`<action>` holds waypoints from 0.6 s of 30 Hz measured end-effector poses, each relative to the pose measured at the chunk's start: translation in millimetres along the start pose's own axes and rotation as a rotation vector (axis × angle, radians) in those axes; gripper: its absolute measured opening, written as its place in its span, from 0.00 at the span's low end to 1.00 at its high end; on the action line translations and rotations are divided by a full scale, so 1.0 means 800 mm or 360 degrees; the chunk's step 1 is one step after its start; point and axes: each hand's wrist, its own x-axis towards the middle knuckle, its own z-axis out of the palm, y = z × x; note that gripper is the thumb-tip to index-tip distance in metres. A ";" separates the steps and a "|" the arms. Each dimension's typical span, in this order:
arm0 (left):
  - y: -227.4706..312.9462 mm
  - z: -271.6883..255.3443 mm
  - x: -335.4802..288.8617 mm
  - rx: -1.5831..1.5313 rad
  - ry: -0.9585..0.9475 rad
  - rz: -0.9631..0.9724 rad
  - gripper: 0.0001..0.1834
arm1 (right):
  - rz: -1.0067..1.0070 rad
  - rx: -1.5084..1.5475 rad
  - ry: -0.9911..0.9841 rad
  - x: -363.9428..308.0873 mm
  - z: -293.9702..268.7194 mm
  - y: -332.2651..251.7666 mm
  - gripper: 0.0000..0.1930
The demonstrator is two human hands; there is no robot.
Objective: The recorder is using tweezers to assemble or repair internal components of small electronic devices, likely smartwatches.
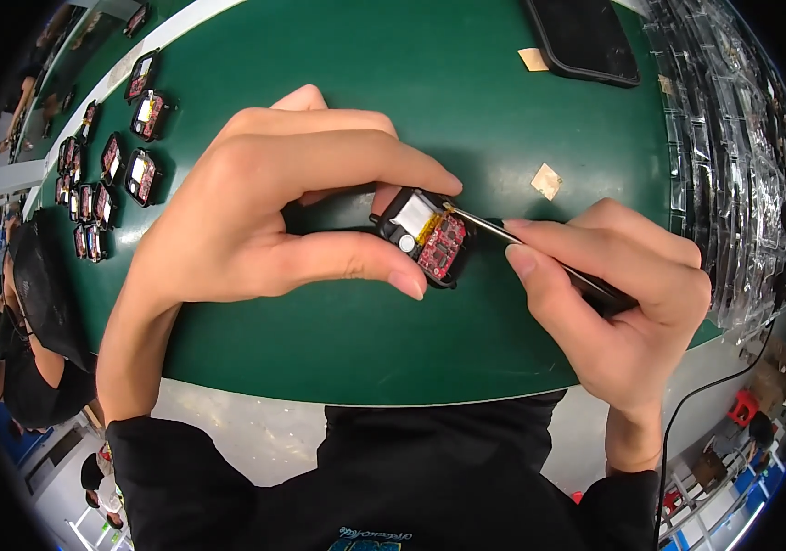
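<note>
My left hand [292, 202] grips a small open electronic device [442, 248] by its black casing, thumb on the near side and index finger on the far side. A red circuit board, a silvery-white battery, yellow tape and a round white part show inside it. Pinched in my right hand [618, 294] are slim dark tweezers [489, 227] with a bright metal end. Their tip touches or hovers at the device's upper right corner, beside the yellow tape; I cannot tell which. My fingers cover part of the casing.
Several similar open devices [142, 176] stand at the left of the green table [365, 354]. Small tan squares [547, 182] and a black phone [586, 41] lie at the far right. Stacked clear plastic trays [724, 184] line the right edge. A person [39, 367] sits at left.
</note>
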 end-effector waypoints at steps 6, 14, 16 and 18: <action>-0.002 0.001 0.001 -0.0020 -0.0005 0.0054 0.37 | 0.0007 -0.0009 -0.0031 0.000 0.000 0.000 0.11; 0.000 0.005 0.003 -0.0051 0.0046 0.0067 0.33 | -0.0014 -0.0007 -0.0037 0.000 0.004 0.002 0.11; -0.002 0.007 0.002 -0.0025 0.0064 0.0135 0.32 | -0.0023 -0.0010 -0.0025 0.000 0.004 0.002 0.11; 0.000 0.007 0.002 -0.0037 0.0089 0.0121 0.30 | -0.0035 -0.0019 -0.0020 0.000 0.003 0.003 0.12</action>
